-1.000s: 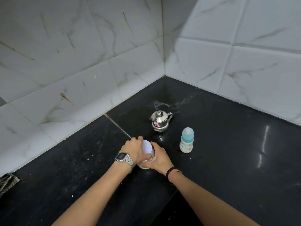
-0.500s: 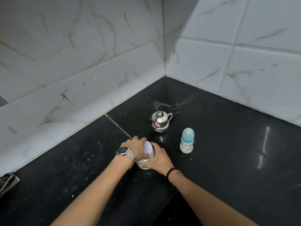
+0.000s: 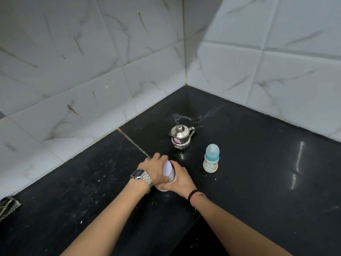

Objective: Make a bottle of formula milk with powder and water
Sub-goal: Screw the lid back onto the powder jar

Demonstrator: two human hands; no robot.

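A small clear jar of white powder (image 3: 171, 176) stands on the black counter (image 3: 258, 182), mostly hidden between my hands. My left hand (image 3: 155, 169), with a steel watch on its wrist, grips the jar's white lid (image 3: 167, 168), which tilts up on its left side. My right hand (image 3: 181, 179) wraps round the jar's body from the right. A baby bottle (image 3: 211, 158) with a blue cap and a patterned white body stands upright to the right of my hands, apart from them. A small lidded steel pot (image 3: 180, 136) sits behind the jar.
White marble-look tiled walls meet in a corner (image 3: 185, 84) behind the pot. A wet smear (image 3: 186, 118) lies on the counter near that corner. A piece of grey woven cloth (image 3: 8, 206) shows at the left edge. White specks dot the counter.
My left hand has turned on the lid, and the lid now tilts up more steeply. The jar, bottle and pot stay in place.
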